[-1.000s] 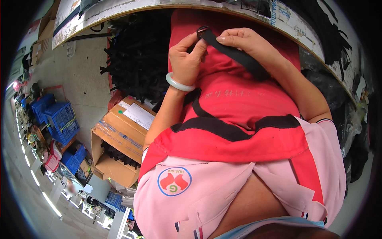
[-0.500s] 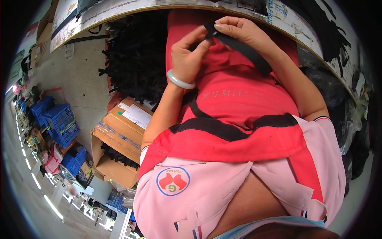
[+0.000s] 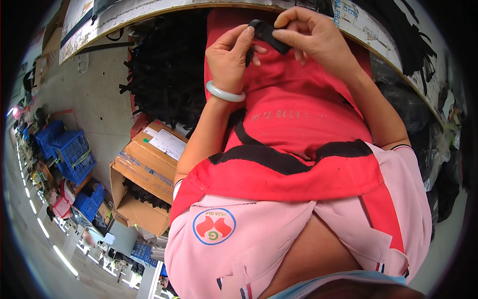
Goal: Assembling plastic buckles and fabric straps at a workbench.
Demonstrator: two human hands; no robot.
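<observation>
A black fabric strap (image 3: 269, 38) is stretched between my two hands, above the lap of my red apron (image 3: 294, 94) and near the table edge. My left hand (image 3: 230, 56), with a pale bangle at its wrist, pinches the strap's curled left end between thumb and fingers. Thumb and forefinger of my right hand (image 3: 314, 41) grip its other side, the rest of those fingers loosely curled. The strap looks looped or folded over; part of it is hidden behind my fingers.
The white worktable (image 3: 134, 11) crosses the top, with black straps (image 3: 418, 55) hanging over its right side. A heap of black strips (image 3: 164, 74) lies left of my lap. Below it stands an open cardboard box (image 3: 144, 159). Blue plastic crates (image 3: 74, 157) are farther left.
The strap's long tail, earlier hanging down past my right wrist, no longer shows there; the strap now looks short and doubled. Both hands have shifted slightly, the right one turning.
</observation>
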